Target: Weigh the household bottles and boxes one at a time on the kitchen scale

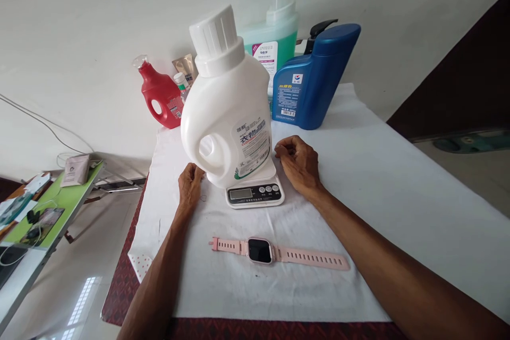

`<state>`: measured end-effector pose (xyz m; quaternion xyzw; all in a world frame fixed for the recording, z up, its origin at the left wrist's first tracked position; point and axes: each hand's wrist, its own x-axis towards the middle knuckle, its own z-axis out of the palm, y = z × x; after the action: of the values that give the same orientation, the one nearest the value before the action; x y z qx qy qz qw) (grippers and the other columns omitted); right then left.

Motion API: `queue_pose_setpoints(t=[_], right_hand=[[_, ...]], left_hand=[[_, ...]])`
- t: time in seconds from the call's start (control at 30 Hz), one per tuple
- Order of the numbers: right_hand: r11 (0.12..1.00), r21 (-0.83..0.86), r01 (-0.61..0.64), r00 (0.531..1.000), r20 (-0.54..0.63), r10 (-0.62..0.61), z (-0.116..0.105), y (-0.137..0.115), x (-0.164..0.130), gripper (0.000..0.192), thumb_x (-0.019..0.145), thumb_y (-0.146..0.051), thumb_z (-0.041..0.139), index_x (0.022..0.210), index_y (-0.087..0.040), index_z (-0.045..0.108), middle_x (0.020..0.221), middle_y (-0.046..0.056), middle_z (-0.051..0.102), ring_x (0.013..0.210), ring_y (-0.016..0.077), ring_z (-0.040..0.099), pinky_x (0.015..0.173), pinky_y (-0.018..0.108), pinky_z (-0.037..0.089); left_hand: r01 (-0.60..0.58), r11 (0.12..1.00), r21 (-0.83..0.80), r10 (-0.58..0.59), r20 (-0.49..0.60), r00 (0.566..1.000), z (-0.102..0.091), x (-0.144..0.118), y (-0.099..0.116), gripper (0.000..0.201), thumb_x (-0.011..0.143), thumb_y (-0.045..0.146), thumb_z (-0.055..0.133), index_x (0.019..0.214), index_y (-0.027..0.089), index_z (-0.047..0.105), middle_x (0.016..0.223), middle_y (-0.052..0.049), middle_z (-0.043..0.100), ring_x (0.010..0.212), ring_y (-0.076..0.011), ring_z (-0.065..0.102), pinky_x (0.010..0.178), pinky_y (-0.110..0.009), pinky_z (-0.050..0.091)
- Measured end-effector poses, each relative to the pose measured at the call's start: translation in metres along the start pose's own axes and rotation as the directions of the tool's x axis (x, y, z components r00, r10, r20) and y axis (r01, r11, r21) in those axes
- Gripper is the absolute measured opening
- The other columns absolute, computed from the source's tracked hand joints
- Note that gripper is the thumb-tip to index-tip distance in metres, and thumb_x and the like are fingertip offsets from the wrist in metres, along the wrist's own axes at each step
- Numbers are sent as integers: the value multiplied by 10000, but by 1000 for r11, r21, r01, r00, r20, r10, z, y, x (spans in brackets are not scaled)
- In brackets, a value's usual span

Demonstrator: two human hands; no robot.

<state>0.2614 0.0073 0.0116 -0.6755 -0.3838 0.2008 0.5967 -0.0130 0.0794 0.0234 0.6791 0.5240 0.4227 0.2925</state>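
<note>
A large white laundry detergent bottle (223, 101) with a ribbed cap stands on a white digital kitchen scale (255, 194), whose display looks blank. My left hand (190, 185) rests on the cloth left of the scale, fingers curled and partly hidden by the bottle, with no object visible in it. To the right of the scale my right hand (299, 164) lies on the cloth, loosely closed, its fingertips beside the bottle and apparently not gripping it. Between my forearms, in front of the scale, a pink smartwatch (260, 251) is stretched out flat.
Against the wall stand a red jug (161, 93), a small bottle (180, 83), a gold pouch (185, 66), a green liquid bottle (287, 42) and a blue bottle (314, 79). White cloth (406, 186) covers the table. A green-topped table (85, 183) is at left.
</note>
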Motion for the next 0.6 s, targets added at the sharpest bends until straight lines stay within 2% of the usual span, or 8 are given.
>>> queue_pose_setpoints(t=[0.13,0.2,0.4,0.53,0.6], right_hand=[[998,46,-43,999,-26,44,1,3,-1,148,814,-380,576,843,-237,600,820,30,683,751,221,654,753,394,535],[997,54,-57,998,-22,58,1,2,-2,164,809,-391,576,848,-233,600,830,34,682,758,221,651,749,392,537],[992,78,-102,995,23,100,-1,-5,-1,167,763,-387,618,805,-226,616,794,27,684,772,216,649,759,384,533],[974,138,-178,976,151,156,-13,-11,-2,182,706,-386,684,743,-212,647,730,40,702,733,217,667,721,371,554],[967,155,-202,967,191,171,-23,-14,-11,209,707,-410,695,731,-205,660,744,57,718,739,223,680,705,369,560]], left_hand=[[41,954,-298,-40,7,999,-6,-1,13,646,1006,720,352,857,174,663,872,-92,689,808,-203,639,719,-309,517],[12,925,-381,-8,11,1000,-9,-2,24,726,1001,777,270,941,180,679,949,-109,698,872,-212,650,759,-317,526],[-144,935,-323,181,87,980,-10,-13,70,747,978,815,279,1000,198,699,1021,-114,708,956,-246,646,867,-363,519],[-275,944,-184,283,21,959,-7,-23,102,604,945,760,490,991,193,693,997,-91,698,937,-242,632,819,-339,494],[-300,942,-147,297,-42,954,-5,-26,114,519,935,698,569,943,191,680,938,-71,687,891,-226,619,780,-318,485]])
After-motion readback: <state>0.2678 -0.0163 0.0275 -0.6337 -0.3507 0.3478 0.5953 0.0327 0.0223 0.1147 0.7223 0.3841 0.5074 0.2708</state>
